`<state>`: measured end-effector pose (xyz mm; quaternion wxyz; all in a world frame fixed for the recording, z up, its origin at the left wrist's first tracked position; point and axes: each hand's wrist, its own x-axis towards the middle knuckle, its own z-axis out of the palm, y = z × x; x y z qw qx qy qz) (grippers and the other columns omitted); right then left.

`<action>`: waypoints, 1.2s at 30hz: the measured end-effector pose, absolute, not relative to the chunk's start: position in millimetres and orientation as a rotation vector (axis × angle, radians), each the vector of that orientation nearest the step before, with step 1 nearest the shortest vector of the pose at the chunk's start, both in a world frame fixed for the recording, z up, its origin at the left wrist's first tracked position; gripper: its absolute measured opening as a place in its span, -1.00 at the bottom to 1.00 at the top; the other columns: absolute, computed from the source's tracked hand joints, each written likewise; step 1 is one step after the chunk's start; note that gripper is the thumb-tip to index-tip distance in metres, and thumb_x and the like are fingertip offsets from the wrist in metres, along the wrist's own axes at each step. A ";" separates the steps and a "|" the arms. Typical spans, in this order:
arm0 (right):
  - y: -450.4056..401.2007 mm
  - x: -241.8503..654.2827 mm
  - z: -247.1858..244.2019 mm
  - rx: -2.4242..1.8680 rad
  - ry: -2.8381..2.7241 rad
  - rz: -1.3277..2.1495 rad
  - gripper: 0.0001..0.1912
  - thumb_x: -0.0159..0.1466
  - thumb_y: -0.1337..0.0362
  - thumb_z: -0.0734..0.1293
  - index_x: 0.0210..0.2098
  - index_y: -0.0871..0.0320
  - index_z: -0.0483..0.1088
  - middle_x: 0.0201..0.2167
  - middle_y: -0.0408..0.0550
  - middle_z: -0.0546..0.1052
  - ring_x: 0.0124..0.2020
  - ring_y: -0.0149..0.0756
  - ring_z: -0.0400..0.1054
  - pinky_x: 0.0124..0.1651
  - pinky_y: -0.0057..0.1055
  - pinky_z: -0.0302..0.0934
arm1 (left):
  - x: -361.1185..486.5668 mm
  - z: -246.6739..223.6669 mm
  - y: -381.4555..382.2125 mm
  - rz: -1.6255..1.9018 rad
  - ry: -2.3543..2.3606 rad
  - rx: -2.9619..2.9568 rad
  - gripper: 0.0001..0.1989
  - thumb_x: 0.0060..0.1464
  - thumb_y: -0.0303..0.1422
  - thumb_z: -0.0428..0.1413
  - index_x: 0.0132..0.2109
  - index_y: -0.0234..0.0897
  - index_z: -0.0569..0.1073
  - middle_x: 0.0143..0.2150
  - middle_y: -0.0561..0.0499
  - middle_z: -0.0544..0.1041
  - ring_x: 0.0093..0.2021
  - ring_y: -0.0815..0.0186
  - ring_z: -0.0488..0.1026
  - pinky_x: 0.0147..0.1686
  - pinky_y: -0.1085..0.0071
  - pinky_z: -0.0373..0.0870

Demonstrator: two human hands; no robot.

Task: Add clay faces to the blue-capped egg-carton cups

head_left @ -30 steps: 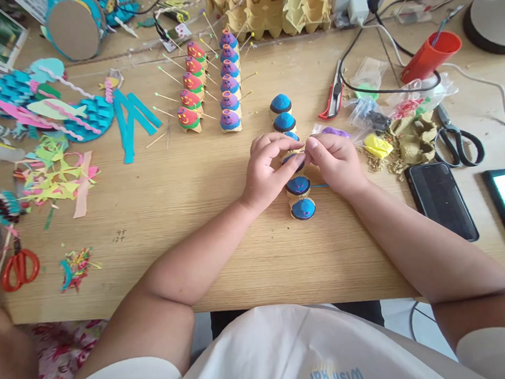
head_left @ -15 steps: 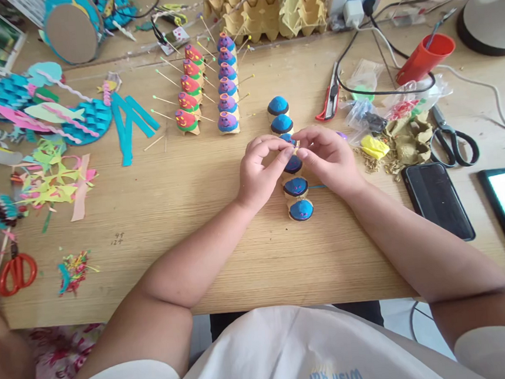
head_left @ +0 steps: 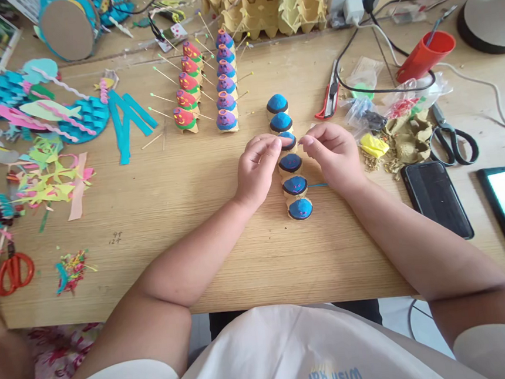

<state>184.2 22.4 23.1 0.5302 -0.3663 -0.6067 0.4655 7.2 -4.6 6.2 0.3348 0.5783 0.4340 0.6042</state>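
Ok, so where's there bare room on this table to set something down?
Two patches: one between the peach paper strip and your left hand; another between your forearms, from the blue domes to the table's near edge. It's crowded right of your right hand, with plastic bags, black-handled scissors and a black phone, and far left, with paper cutouts.

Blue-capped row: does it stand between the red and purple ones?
No, the blue-capped row stands right of both the purple row and the red row.

Right grip (head_left: 336,157): contents (if any) too small to tell.
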 end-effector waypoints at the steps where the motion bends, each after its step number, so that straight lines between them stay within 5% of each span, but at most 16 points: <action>1: 22.8 184.3 22.8 -0.887 -1.438 1.104 -0.51 0.25 -0.20 0.54 -0.42 0.08 0.46 -0.48 -0.20 0.45 -0.46 -0.44 0.23 -0.35 -0.39 0.21 | 7.2 6.9 -4.8 1.582 1.133 1.509 -0.61 0.37 0.06 0.15 -0.14 -0.10 0.70 -0.11 -0.01 0.70 0.03 0.24 0.63 0.17 0.21 0.55; 10: 28.1 186.2 15.1 -0.920 -1.414 1.082 -0.40 0.28 -0.28 0.46 -0.51 0.10 0.38 -0.56 -0.23 0.37 -0.49 -0.46 0.17 -0.37 -0.39 0.15 | 5.7 7.3 -4.7 1.637 1.175 1.504 -0.62 0.36 0.06 0.17 -0.16 -0.10 0.68 -0.12 0.01 0.71 0.02 0.24 0.63 0.19 0.21 0.51; 20: 25.2 183.9 22.1 -0.910 -1.411 1.222 -0.47 0.17 -0.26 0.57 -0.35 0.08 0.47 -0.49 -0.23 0.39 -0.46 -0.45 0.19 -0.37 -0.41 0.17 | 5.4 5.6 -3.8 1.648 1.148 1.487 -0.66 0.36 0.03 0.19 -0.16 -0.09 0.67 -0.11 0.02 0.72 0.03 0.23 0.63 0.20 0.21 0.51; 36: 23.7 185.9 23.3 -0.960 -1.554 1.075 -0.38 0.28 -0.34 0.43 -0.52 0.10 0.46 -0.61 -0.20 0.34 -0.51 -0.42 0.17 -0.43 -0.38 0.12 | 5.6 7.1 -7.9 1.503 1.216 1.817 -0.66 0.31 0.06 0.22 -0.04 -0.05 0.68 -0.04 -0.03 0.68 0.10 0.18 0.58 0.28 0.14 0.44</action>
